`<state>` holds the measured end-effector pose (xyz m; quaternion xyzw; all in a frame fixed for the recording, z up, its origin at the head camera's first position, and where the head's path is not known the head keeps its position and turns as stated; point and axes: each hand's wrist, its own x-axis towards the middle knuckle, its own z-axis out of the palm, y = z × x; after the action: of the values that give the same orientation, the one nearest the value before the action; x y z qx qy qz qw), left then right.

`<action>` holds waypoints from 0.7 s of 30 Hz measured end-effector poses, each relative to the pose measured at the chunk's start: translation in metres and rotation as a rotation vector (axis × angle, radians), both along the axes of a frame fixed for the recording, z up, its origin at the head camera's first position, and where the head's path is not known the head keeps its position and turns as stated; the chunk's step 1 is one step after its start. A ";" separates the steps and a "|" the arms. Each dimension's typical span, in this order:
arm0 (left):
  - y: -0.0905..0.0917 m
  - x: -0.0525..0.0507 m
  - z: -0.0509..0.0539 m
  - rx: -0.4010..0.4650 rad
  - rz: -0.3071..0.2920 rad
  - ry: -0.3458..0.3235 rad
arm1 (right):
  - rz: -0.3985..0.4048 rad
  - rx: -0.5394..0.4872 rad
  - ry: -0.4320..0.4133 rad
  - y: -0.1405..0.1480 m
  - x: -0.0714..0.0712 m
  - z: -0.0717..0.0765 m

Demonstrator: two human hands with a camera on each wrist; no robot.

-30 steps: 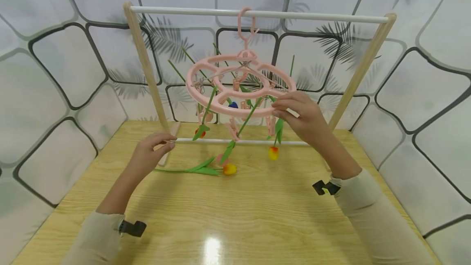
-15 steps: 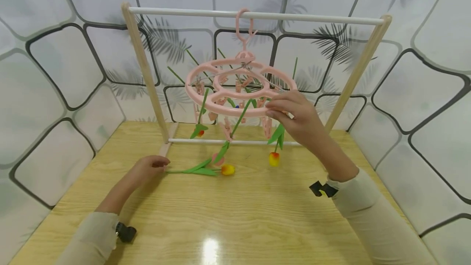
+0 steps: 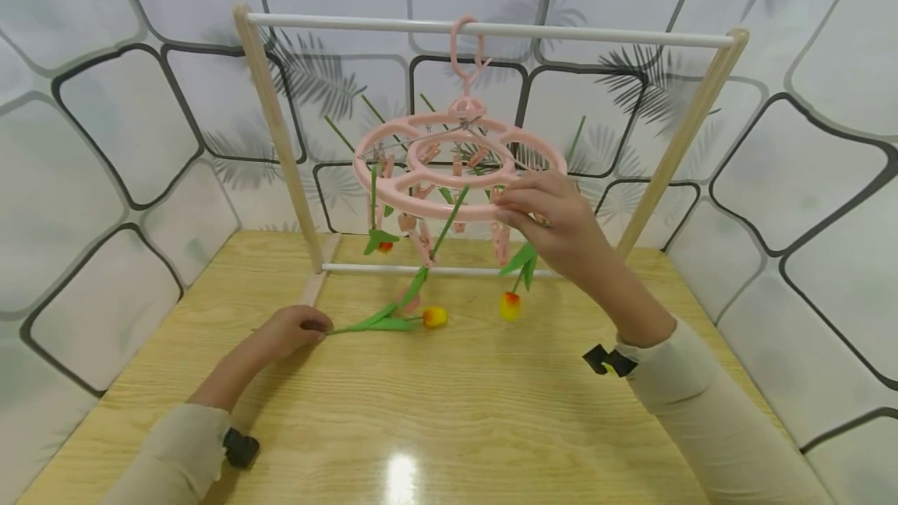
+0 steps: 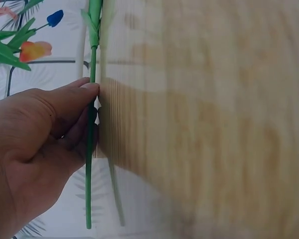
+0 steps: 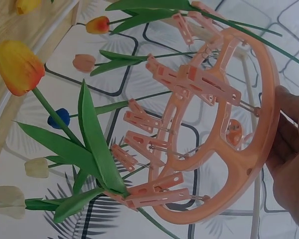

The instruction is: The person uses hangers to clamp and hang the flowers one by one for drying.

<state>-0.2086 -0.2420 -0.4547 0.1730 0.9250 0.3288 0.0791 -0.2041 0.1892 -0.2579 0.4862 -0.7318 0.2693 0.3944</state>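
My left hand pinches the green stem of an artificial tulip with a yellow-orange bloom, which lies on the table. The stem's tail end passes below the fingers in the left wrist view. Up on the right, my right hand holds the rim of a round pink clip hanger between thumb and fingers. Clothespins dangle from it, and several tulips hang bloom-down in them, among them a yellow-red one, a blue one and a white one.
The hanger's hook loops over the white top rod of a wooden-sided rack. A lower rod spans the rack's base. Patterned panels enclose the wood-grain table at the back and sides.
My left hand has come down from beside the rack's lower rod to the tulip stem on the table and taken hold of it. The hanger has turned slightly, my right hand shifting left with its rim.
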 end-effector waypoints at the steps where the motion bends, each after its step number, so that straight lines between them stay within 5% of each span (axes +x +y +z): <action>1: 0.000 0.000 0.000 -0.004 -0.001 0.005 | 0.005 -0.001 0.002 -0.001 0.000 0.000; 10: 0.009 0.009 -0.002 -0.008 -0.020 0.044 | 0.018 0.000 0.015 -0.006 -0.001 -0.002; 21: 0.034 0.046 0.004 0.067 -0.089 0.092 | -0.047 -0.056 -0.023 -0.001 0.003 -0.012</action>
<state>-0.1630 -0.2080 -0.4508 0.2313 0.9077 0.3473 0.0454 -0.2008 0.1878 -0.2702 0.4545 -0.7397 0.2859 0.4057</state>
